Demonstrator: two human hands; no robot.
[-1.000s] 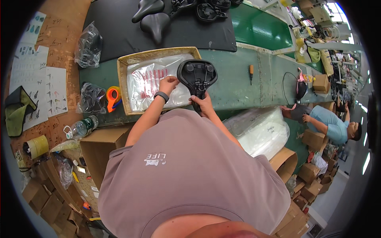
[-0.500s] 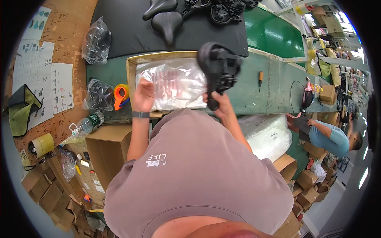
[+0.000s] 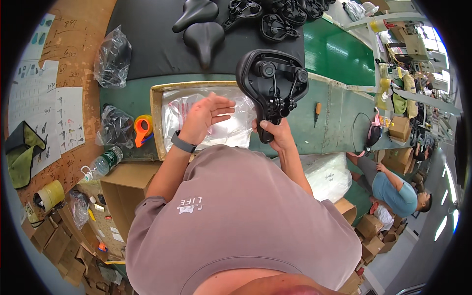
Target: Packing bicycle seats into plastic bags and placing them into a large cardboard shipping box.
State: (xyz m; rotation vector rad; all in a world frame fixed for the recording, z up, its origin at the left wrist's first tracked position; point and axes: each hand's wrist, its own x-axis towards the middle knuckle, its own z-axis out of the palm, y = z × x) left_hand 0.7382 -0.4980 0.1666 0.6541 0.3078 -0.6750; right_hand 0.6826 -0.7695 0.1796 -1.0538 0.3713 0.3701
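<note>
My right hand (image 3: 276, 133) grips a black bicycle saddle (image 3: 248, 78) by its narrow nose, thumb on top. The saddle's underside faces up, showing its rails, clamp and round springs. My left hand (image 3: 205, 117) hovers over a shallow cardboard box (image 3: 156, 118), fingers stretched toward the saddle but apart from it, with nothing in them. Clear plastic bags (image 3: 236, 129) lie stacked in that box. A dark band circles my left wrist.
Several black saddles (image 3: 204, 42) rest on a black mat beyond the box. To the left are bagged dark items (image 3: 114, 58), an orange tape ring (image 3: 143, 127) and a plastic bottle (image 3: 104, 162). A screwdriver (image 3: 317, 113) lies to the right; a person (image 3: 393, 189) stands farther right.
My left hand has lifted off the plastic bags and moved right, toward the saddle. The saddle has turned slightly so its underside shows more fully, still in my right hand.
</note>
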